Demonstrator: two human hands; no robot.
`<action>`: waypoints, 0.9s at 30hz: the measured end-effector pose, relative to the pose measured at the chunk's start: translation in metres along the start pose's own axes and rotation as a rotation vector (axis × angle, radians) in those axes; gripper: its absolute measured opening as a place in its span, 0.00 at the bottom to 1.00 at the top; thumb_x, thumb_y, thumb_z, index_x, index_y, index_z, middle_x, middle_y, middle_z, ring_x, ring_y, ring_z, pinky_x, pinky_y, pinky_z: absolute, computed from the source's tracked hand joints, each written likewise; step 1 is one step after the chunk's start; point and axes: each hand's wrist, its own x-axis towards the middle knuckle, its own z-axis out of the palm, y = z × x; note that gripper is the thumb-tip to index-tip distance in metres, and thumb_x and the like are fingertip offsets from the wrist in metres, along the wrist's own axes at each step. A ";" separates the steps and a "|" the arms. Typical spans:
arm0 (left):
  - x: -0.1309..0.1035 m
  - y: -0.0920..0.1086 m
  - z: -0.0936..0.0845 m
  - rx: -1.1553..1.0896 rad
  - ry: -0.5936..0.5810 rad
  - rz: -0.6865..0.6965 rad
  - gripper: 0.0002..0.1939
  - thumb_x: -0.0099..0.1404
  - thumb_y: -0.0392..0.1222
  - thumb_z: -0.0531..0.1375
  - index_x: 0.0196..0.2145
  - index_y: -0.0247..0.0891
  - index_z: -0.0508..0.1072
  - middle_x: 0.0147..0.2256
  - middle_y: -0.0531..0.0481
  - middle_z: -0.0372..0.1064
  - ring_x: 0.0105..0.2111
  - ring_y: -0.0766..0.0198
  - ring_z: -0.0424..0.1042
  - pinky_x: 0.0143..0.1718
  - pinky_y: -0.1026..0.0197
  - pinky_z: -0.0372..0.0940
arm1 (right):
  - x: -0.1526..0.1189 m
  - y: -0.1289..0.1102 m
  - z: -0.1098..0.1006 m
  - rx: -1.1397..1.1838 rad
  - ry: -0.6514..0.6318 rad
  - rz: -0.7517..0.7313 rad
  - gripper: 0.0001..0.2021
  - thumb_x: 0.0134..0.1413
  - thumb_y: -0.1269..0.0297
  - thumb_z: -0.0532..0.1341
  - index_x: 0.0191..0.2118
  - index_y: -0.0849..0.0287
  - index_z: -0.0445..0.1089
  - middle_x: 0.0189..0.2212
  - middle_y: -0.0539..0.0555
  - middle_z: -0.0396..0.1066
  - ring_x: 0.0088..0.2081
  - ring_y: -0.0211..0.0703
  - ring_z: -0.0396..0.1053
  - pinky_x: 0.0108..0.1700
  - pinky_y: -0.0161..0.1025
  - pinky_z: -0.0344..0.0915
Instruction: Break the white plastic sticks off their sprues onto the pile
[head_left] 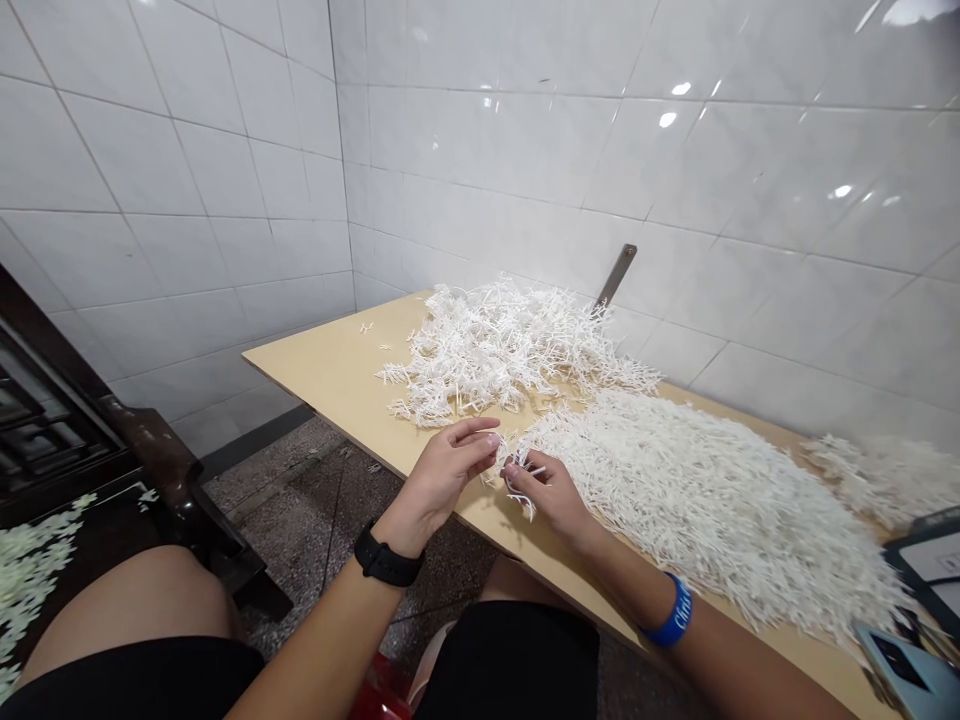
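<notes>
My right hand (pixel 551 492) pinches a small bunch of thin white branching plastic-looking pieces (pixel 522 482), whose ends stick out past the thumb and fingers. Close beside it, my left hand (pixel 450 465) has its thumb and fingertips drawn together near the bunch. Whatever lies between the left fingertips is too small to make out. Both hands are over the front edge of the tan board table (pixel 330 355). Behind them lies a loose, tangled heap of white branching pieces (pixel 502 345). Right of my hands spreads a broad, flatter pile of short white pieces (pixel 705 490).
A smaller white pile (pixel 885 475) and a light-blue phone-like object (pixel 907 670) are at the right. A dark flat bar (pixel 617 275) leans on the tiled wall behind the heap. The carved dark wooden chair (pixel 161 450) at left bears pale star-shaped pieces (pixel 37 570).
</notes>
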 end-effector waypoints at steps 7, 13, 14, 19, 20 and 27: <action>0.003 -0.005 0.007 0.248 0.053 0.194 0.16 0.52 0.41 0.68 0.40 0.35 0.75 0.34 0.48 0.70 0.36 0.63 0.69 0.39 0.62 0.65 | 0.003 0.012 -0.001 0.144 0.045 0.053 0.18 0.46 0.48 0.68 0.30 0.59 0.71 0.25 0.51 0.69 0.29 0.42 0.67 0.34 0.38 0.64; 0.004 -0.015 0.007 0.190 0.086 0.204 0.20 0.53 0.44 0.68 0.44 0.36 0.73 0.36 0.48 0.69 0.37 0.63 0.69 0.41 0.62 0.65 | 0.004 0.015 -0.001 0.226 0.042 0.042 0.16 0.49 0.49 0.67 0.32 0.59 0.71 0.28 0.53 0.72 0.32 0.43 0.69 0.36 0.40 0.67; 0.003 -0.017 0.006 0.165 0.084 0.187 0.22 0.54 0.45 0.68 0.45 0.36 0.72 0.37 0.47 0.69 0.38 0.63 0.69 0.41 0.61 0.65 | 0.003 0.014 -0.001 0.243 0.022 0.046 0.16 0.50 0.50 0.67 0.31 0.59 0.71 0.28 0.53 0.72 0.31 0.43 0.69 0.36 0.40 0.66; -0.001 -0.021 0.007 0.144 -0.112 0.068 0.25 0.63 0.60 0.57 0.42 0.33 0.74 0.35 0.44 0.70 0.37 0.61 0.69 0.45 0.57 0.64 | 0.002 0.011 0.001 0.300 -0.017 0.028 0.14 0.50 0.52 0.67 0.31 0.59 0.72 0.26 0.51 0.70 0.28 0.40 0.68 0.33 0.38 0.65; -0.001 -0.021 0.008 0.161 -0.163 0.051 0.27 0.64 0.61 0.54 0.40 0.32 0.75 0.35 0.44 0.71 0.38 0.61 0.69 0.45 0.57 0.63 | 0.002 0.010 0.001 0.302 -0.020 0.024 0.14 0.51 0.52 0.67 0.31 0.59 0.72 0.25 0.51 0.70 0.28 0.40 0.67 0.32 0.38 0.65; 0.003 -0.016 0.011 0.206 -0.184 -0.021 0.24 0.61 0.57 0.61 0.46 0.36 0.77 0.47 0.40 0.72 0.41 0.58 0.70 0.41 0.60 0.63 | 0.002 -0.004 0.003 0.145 -0.088 -0.002 0.18 0.49 0.47 0.66 0.28 0.60 0.72 0.24 0.51 0.68 0.26 0.39 0.64 0.31 0.37 0.61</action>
